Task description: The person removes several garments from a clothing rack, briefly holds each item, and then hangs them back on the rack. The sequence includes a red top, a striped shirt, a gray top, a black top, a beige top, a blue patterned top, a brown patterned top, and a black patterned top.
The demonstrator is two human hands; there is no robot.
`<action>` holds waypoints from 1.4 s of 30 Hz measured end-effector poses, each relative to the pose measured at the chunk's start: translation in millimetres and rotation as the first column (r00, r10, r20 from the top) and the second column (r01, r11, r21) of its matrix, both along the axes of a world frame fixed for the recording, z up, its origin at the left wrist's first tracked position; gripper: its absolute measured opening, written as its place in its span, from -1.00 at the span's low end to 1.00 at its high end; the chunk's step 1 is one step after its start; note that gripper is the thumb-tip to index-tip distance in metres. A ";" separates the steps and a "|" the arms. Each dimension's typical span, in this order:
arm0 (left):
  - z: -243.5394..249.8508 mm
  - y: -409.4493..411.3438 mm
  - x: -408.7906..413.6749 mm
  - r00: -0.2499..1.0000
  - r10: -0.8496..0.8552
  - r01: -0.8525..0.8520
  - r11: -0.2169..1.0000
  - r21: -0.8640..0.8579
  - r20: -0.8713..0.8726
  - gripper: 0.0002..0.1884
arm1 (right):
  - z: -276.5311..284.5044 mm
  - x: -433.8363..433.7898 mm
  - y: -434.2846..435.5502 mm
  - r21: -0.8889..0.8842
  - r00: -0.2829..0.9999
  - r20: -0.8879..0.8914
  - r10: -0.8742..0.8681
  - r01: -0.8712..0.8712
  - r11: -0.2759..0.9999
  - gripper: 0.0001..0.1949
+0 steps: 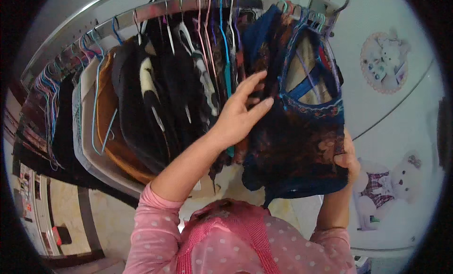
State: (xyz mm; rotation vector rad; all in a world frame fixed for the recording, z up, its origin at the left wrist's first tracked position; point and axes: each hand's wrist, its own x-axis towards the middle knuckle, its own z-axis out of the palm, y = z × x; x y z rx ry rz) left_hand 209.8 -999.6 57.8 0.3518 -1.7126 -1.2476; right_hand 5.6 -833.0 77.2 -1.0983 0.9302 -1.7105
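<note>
A dark blue garment (308,143) with a reddish-brown pattern and an embroidered neckline hangs at the right end of a curved metal clothes rail (152,8). My right hand (347,159) holds its right side edge, the thumb in front and the other fingers mostly hidden. My left hand (244,107) lies against the left part of the same garment, fingers spread and thumb apart. A lilac hanger (332,61) shows at the garment's neck opening. Beside my left hand hang dark clothes on pink, blue and white hangers.
Farther left hang a black jacket (131,86), a brown garment (106,97), a beige one (88,93) and bunched hangers (53,86). A light blue hanger (96,118) dangles before them. A pale panel with teddy bear pictures (385,185) stands on the right.
</note>
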 end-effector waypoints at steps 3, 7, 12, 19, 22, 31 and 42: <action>0.4 -5.5 9.1 0.998 -0.052 0.049 0.994 0.099 0.028 -0.40 | 13.6 20.8 -40.5 -0.012 0.998 0.066 0.004 -0.003 1.000 -0.07; -3.6 -18.7 14.0 0.999 -0.005 0.008 0.997 -0.076 0.045 -0.39 | 34.4 33.0 -65.2 0.065 0.964 0.253 -0.078 0.064 0.996 -0.15; -6.6 -20.0 15.9 0.996 0.015 -0.004 0.992 -0.122 0.089 -0.37 | 24.3 11.9 -71.8 -0.010 0.949 0.143 0.282 -0.283 0.959 -0.30; -2.9 -7.8 2.4 0.970 0.135 -0.061 0.940 -0.337 0.201 -0.33 | 22.0 -23.6 -168.4 0.165 0.862 0.355 0.363 -0.440 0.883 -0.52; -2.7 -3.8 -5.0 0.968 0.138 -0.067 0.946 -0.317 0.209 -0.35 | 30.7 -28.3 -192.5 0.216 0.768 0.441 0.465 -0.594 0.775 -0.56; -3.9 3.1 -7.0 0.918 0.321 -0.215 0.897 -0.386 0.235 -0.43 | -10.4 -51.2 -200.5 0.211 0.849 0.458 0.265 -0.394 0.895 -0.49; -13.4 4.6 5.3 0.674 0.696 -0.398 0.626 -0.671 0.249 -0.36 | 17.2 -50.1 -148.5 -0.308 0.537 -0.733 -0.418 0.285 0.908 -0.60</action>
